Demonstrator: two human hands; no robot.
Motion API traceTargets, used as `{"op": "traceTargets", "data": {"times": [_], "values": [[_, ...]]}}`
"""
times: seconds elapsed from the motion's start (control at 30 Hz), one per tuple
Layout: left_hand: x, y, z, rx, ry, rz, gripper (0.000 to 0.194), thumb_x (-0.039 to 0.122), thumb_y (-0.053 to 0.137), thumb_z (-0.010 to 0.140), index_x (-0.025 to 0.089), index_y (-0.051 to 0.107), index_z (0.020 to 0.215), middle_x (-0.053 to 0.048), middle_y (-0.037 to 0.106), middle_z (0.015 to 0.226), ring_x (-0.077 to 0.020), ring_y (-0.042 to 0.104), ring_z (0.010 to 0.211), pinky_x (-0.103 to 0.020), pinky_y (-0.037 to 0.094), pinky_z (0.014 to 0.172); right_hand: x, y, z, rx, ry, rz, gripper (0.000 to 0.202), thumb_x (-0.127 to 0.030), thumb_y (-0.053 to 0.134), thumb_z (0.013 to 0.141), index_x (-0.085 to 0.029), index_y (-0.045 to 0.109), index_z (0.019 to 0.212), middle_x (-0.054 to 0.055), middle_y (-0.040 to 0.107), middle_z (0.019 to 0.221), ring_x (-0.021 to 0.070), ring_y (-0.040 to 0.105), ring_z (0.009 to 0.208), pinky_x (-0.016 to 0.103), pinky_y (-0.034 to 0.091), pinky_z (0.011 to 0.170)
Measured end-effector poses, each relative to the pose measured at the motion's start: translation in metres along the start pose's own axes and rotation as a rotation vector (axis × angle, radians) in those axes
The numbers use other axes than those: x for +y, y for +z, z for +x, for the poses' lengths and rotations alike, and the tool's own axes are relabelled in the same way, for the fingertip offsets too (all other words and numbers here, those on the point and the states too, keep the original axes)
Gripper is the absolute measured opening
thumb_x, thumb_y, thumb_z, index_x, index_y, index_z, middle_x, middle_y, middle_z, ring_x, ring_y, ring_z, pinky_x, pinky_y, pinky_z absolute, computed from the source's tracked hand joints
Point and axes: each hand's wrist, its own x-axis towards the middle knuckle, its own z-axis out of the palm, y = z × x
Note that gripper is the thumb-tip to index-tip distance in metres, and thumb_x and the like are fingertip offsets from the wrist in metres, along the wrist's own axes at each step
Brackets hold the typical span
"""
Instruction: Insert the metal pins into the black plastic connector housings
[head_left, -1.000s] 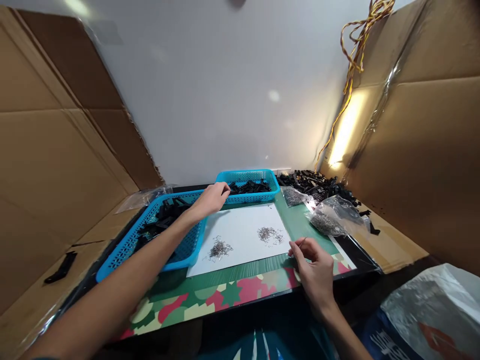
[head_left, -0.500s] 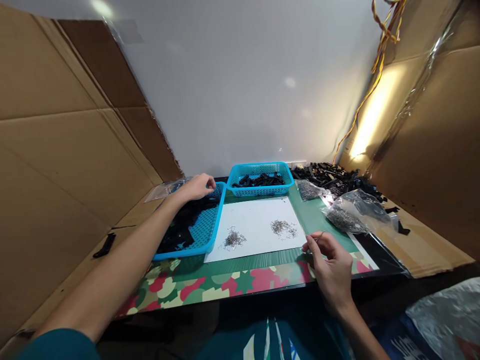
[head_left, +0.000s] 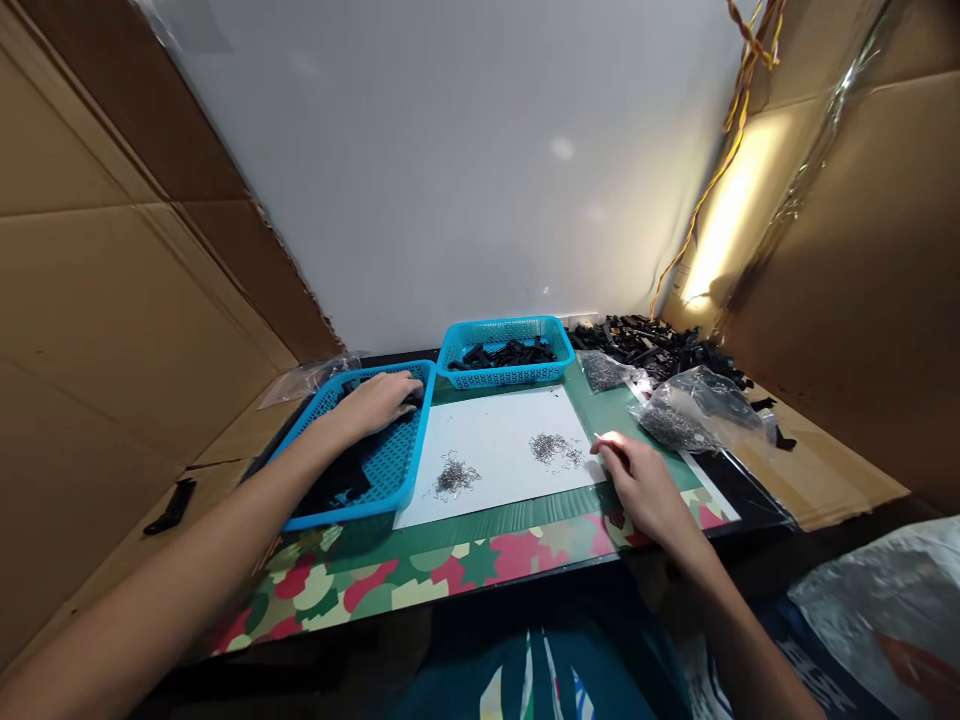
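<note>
My left hand (head_left: 384, 402) reaches into the left blue basket (head_left: 390, 497), its curled fingers among black plastic parts (head_left: 341, 480); whether it grips one is hidden. My right hand (head_left: 634, 478) is closed at the right edge of a white sheet (head_left: 491, 440), with a small, thin thing at its fingertips that I cannot make out. Two piles of tiny metal pieces lie on the sheet: one on the left (head_left: 455, 476), another on the right (head_left: 550, 448), close to my right hand.
Behind the sheet stands a second blue basket (head_left: 506, 377) with black parts. A heap of black parts (head_left: 656, 345) and clear bags of metal pieces (head_left: 675, 425) lie at the right. Cardboard walls (head_left: 97, 300) flank the table, and one black part (head_left: 171, 506) lies far left.
My left hand has gone down into the left basket. My right hand has moved up beside the sheet, its fingers now pointing more to the left. The view has shifted slightly.
</note>
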Motion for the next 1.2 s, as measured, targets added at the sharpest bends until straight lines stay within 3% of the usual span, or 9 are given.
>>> {"op": "traceTargets", "data": {"times": [0.1, 0.27, 0.47, 0.57, 0.73, 0.9, 1.03, 1.13, 1.2], "values": [[0.005, 0.002, 0.0, 0.014, 0.015, 0.012, 0.013, 0.026, 0.057, 0.092, 0.022, 0.069, 0.096, -0.011, 0.069, 0.11, -0.03, 0.069, 0.096, -0.035, 0.05, 0.081, -0.002, 0.005, 0.008, -0.138, -0.029, -0.083, 0.022, -0.032, 0.054, 0.096, -0.021, 0.067, 0.083, 0.001, 0.063, 0.065, 0.0184, 0.055, 0.059, 0.028, 0.035, 0.058], [0.005, -0.004, -0.004, 0.056, -0.006, -0.022, 0.014, 0.033, 0.058, 0.094, 0.021, 0.065, 0.094, -0.01, 0.069, 0.1, -0.0287, 0.068, 0.088, -0.034, 0.048, 0.075, -0.008, 0.025, 0.015, -0.164, -0.087, -0.08, 0.011, -0.026, 0.065, 0.087, -0.02, 0.072, 0.081, -0.001, 0.058, 0.063, 0.0165, 0.051, 0.058, 0.028, 0.034, 0.057], [0.006, -0.033, -0.016, 0.295, -0.183, -0.22, 0.042, 0.04, 0.053, 0.097, 0.017, 0.059, 0.131, -0.011, 0.074, 0.108, -0.0257, 0.069, 0.091, -0.032, 0.051, 0.082, -0.009, 0.035, 0.016, -0.199, -0.081, -0.071, 0.012, -0.015, 0.062, 0.084, -0.02, 0.07, 0.077, 0.003, 0.066, 0.076, 0.0188, 0.058, 0.071, 0.029, 0.041, 0.066], [0.026, -0.055, -0.026, 0.429, -0.216, -0.402, 0.039, 0.04, 0.052, 0.097, 0.017, 0.066, 0.125, -0.01, 0.075, 0.115, -0.0241, 0.069, 0.094, -0.033, 0.052, 0.091, -0.013, 0.034, 0.014, -0.22, -0.11, -0.058, 0.014, -0.014, 0.059, 0.087, -0.02, 0.067, 0.077, 0.005, 0.069, 0.087, 0.021, 0.06, 0.083, 0.031, 0.044, 0.075], [0.091, -0.078, -0.044, 0.509, -0.016, -0.768, 0.032, 0.042, 0.051, 0.102, 0.018, 0.066, 0.116, -0.008, 0.074, 0.114, -0.0233, 0.07, 0.101, -0.035, 0.056, 0.094, -0.032, 0.022, 0.009, -0.225, -0.075, 0.129, 0.011, -0.022, 0.055, 0.095, -0.021, 0.064, 0.089, 0.002, 0.069, 0.086, 0.02, 0.062, 0.081, 0.03, 0.046, 0.074], [0.155, -0.061, -0.045, 0.39, 0.155, -1.221, 0.026, 0.04, 0.055, 0.103, 0.019, 0.061, 0.118, -0.006, 0.068, 0.104, -0.0193, 0.07, 0.089, -0.035, 0.06, 0.084, -0.049, 0.002, 0.002, -0.186, -0.05, 0.306, 0.016, -0.025, 0.061, 0.091, -0.019, 0.067, 0.077, 0.0, 0.067, 0.075, 0.0169, 0.06, 0.071, 0.026, 0.044, 0.063], [0.199, -0.03, -0.039, 0.162, 0.15, -1.566, 0.029, 0.043, 0.057, 0.102, 0.023, 0.055, 0.123, -0.002, 0.06, 0.091, -0.0177, 0.071, 0.077, -0.03, 0.06, 0.069, -0.043, -0.01, -0.006, -0.06, -0.011, 0.41, 0.019, -0.034, 0.069, 0.089, -0.017, 0.075, 0.084, 0.004, 0.075, 0.082, 0.0207, 0.066, 0.075, 0.028, 0.05, 0.065], [0.226, -0.005, -0.034, -0.138, 0.088, -1.763, 0.029, 0.05, 0.05, 0.104, 0.028, 0.044, 0.123, 0.004, 0.056, 0.076, -0.0116, 0.059, 0.049, -0.02, 0.042, 0.043, -0.034, -0.016, -0.01, -0.041, -0.007, 0.414, 0.021, -0.037, 0.069, 0.091, -0.018, 0.078, 0.09, 0.007, 0.078, 0.092, 0.0229, 0.07, 0.081, 0.03, 0.053, 0.069], [0.238, 0.008, -0.032, -0.26, 0.039, -1.836, 0.028, 0.051, 0.052, 0.103, 0.029, 0.043, 0.118, 0.006, 0.053, 0.073, -0.0082, 0.049, 0.043, -0.015, 0.03, 0.038, -0.028, -0.017, -0.012, -0.038, -0.01, 0.39, 0.021, -0.037, 0.068, 0.092, -0.018, 0.077, 0.093, 0.007, 0.078, 0.097, 0.0236, 0.071, 0.085, 0.03, 0.055, 0.072]]}}
